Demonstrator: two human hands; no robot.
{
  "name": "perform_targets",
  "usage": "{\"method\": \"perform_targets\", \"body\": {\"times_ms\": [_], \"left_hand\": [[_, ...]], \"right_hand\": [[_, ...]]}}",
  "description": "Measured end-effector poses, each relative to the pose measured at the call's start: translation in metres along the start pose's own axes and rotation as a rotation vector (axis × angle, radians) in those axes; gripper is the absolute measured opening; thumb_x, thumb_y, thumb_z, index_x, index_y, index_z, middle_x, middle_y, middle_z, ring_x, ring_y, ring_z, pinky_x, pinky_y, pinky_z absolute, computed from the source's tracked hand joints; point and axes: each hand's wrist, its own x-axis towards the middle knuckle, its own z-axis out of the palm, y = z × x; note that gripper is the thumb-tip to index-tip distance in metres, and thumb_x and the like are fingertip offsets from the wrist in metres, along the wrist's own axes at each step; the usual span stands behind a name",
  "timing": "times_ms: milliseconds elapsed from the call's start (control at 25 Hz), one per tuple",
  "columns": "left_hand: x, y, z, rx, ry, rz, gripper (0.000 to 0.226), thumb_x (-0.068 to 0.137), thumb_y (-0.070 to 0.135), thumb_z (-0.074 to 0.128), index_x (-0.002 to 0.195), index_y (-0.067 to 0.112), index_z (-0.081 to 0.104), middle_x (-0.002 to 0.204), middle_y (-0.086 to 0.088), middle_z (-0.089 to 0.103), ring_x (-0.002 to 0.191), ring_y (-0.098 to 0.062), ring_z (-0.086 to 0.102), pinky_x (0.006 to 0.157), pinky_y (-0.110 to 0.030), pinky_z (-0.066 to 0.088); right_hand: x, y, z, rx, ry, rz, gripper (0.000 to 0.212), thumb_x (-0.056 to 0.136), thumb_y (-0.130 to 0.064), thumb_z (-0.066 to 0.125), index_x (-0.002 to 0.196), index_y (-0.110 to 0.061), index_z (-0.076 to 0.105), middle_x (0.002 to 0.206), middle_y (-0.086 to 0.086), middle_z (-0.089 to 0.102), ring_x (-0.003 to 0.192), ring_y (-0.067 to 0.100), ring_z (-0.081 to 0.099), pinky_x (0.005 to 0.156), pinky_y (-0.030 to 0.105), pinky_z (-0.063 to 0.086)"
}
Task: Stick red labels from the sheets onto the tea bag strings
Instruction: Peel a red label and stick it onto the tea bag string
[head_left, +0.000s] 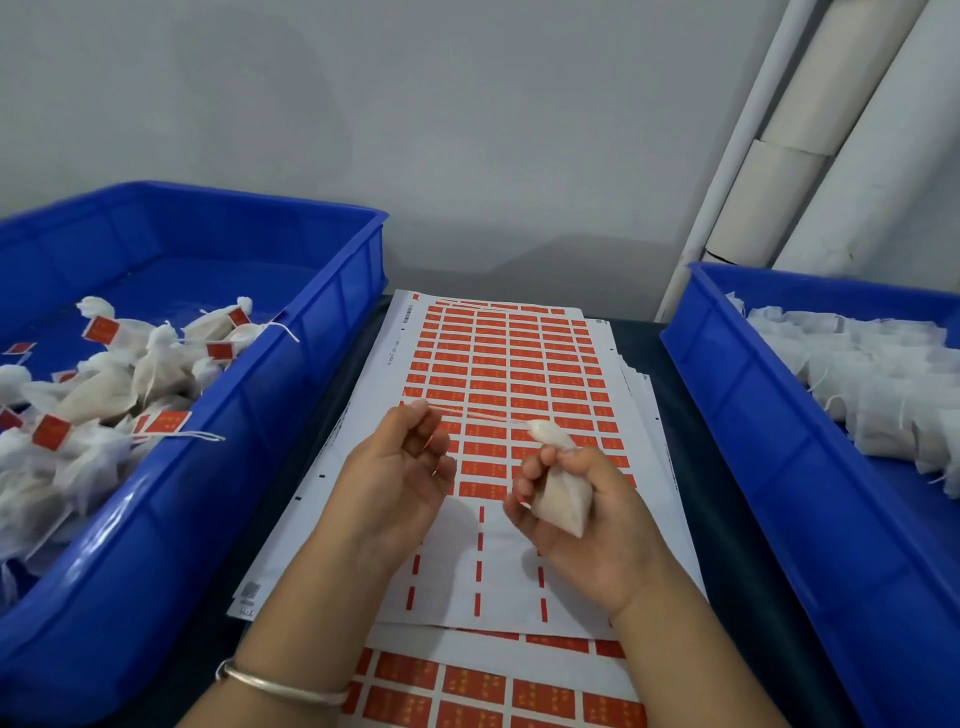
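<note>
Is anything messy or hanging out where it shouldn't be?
Mostly tidy. Two loose strings trail over the rim of the left blue bin from the labelled tea bags heaped inside. The label sheets are stacked a bit unevenly, with edges fanning out on the right.

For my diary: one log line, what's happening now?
right hand: grips tea bag | left hand: pinches string | label: none yet

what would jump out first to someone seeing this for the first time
The big sheet of red labels running up the middle, with the near rows already peeled. Above it, the right hand grips a tea bag while the left hand pinches its string taut. Blue bins flank them: left bin of labelled bags, right bin of unlabelled ones.
</note>
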Motion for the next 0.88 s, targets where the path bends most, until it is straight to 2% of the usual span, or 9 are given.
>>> {"method": "perform_targets", "body": {"times_ms": [80, 160, 240, 320, 400, 480, 520, 640, 880], "left_hand": [[0.001, -0.002, 0.002, 0.101, 0.063, 0.023, 0.016, 0.092, 0.026, 0.056, 0.099, 0.013, 0.063, 0.075, -0.003, 0.072, 0.06, -0.013, 0.069, 0.049, -0.022, 0.051], [0.002, -0.01, 0.002, 0.489, 0.091, 0.148, 0.01, 0.09, 0.024, 0.06, 0.089, 0.016, 0.065, 0.08, 0.004, 0.073, 0.069, -0.01, 0.071, 0.055, -0.021, 0.052], [-0.001, -0.019, 0.001, 0.904, -0.007, 0.342, 0.012, 0.087, 0.021, 0.065, 0.075, 0.022, 0.067, 0.076, 0.016, 0.069, 0.071, 0.0, 0.066, 0.054, -0.011, 0.049], [-0.006, -0.025, -0.001, 1.145, -0.162, 0.472, 0.017, 0.082, 0.021, 0.069, 0.068, 0.03, 0.066, 0.079, 0.025, 0.064, 0.08, 0.006, 0.06, 0.057, -0.005, 0.046], [-0.011, -0.029, -0.001, 1.278, -0.268, 0.582, 0.018, 0.079, 0.029, 0.073, 0.066, 0.039, 0.065, 0.092, 0.033, 0.056, 0.093, 0.013, 0.051, 0.065, -0.004, 0.044], [-0.012, -0.028, 0.0, 1.288, -0.307, 0.635, 0.017, 0.077, 0.035, 0.073, 0.067, 0.045, 0.064, 0.104, 0.038, 0.048, 0.104, 0.018, 0.041, 0.069, -0.004, 0.039], [-0.012, -0.026, 0.0, 1.278, -0.315, 0.646, 0.018, 0.078, 0.036, 0.072, 0.067, 0.047, 0.064, 0.107, 0.041, 0.044, 0.107, 0.021, 0.037, 0.068, -0.002, 0.038], [-0.011, -0.024, 0.0, 1.264, -0.358, 0.628, 0.024, 0.084, 0.028, 0.067, 0.069, 0.047, 0.063, 0.107, 0.046, 0.043, 0.107, 0.023, 0.037, 0.067, 0.005, 0.038], [-0.007, -0.025, -0.003, 1.097, -0.357, 0.516, 0.013, 0.095, 0.028, 0.046, 0.085, 0.035, 0.05, 0.08, 0.028, 0.058, 0.082, 0.009, 0.058, 0.059, -0.004, 0.044]], "right_hand": [[0.003, -0.002, -0.006, 0.16, -0.011, -0.017, 0.025, 0.063, -0.011, 0.073, 0.087, -0.007, 0.068, 0.077, 0.011, 0.064, 0.063, 0.018, 0.062, 0.064, 0.036, 0.056], [0.004, -0.005, -0.009, 0.267, -0.059, -0.067, 0.04, 0.055, -0.004, 0.083, 0.093, -0.007, 0.073, 0.089, 0.01, 0.07, 0.063, 0.017, 0.063, 0.065, 0.035, 0.056], [0.004, -0.01, -0.012, 0.224, -0.054, -0.153, 0.049, 0.06, -0.002, 0.077, 0.107, -0.011, 0.068, 0.107, 0.007, 0.07, 0.063, 0.013, 0.063, 0.065, 0.031, 0.056], [0.004, -0.012, -0.012, -0.031, 0.005, -0.223, 0.044, 0.071, -0.005, 0.066, 0.112, -0.019, 0.065, 0.115, 0.0, 0.069, 0.068, 0.011, 0.064, 0.067, 0.027, 0.055], [0.003, -0.009, -0.011, -0.605, 0.145, -0.289, 0.033, 0.083, -0.009, 0.063, 0.101, -0.035, 0.07, 0.104, -0.015, 0.069, 0.084, 0.011, 0.065, 0.07, 0.023, 0.053], [0.001, -0.004, -0.008, -1.072, 0.199, -0.334, 0.02, 0.089, -0.023, 0.062, 0.092, -0.042, 0.069, 0.087, -0.02, 0.068, 0.085, 0.008, 0.064, 0.064, 0.018, 0.053], [-0.001, -0.001, -0.007, -1.15, 0.15, -0.328, 0.016, 0.089, -0.024, 0.062, 0.089, -0.039, 0.068, 0.081, -0.017, 0.067, 0.08, 0.007, 0.064, 0.06, 0.016, 0.052], [-0.002, 0.006, -0.006, -1.234, -0.01, -0.257, 0.018, 0.09, -0.013, 0.059, 0.092, -0.028, 0.068, 0.076, -0.004, 0.067, 0.076, 0.018, 0.064, 0.06, 0.021, 0.054], [-0.002, 0.01, -0.002, -1.199, -0.08, -0.252, 0.012, 0.091, -0.012, 0.057, 0.092, -0.019, 0.066, 0.08, 0.005, 0.064, 0.079, 0.026, 0.061, 0.072, 0.033, 0.056]]}}
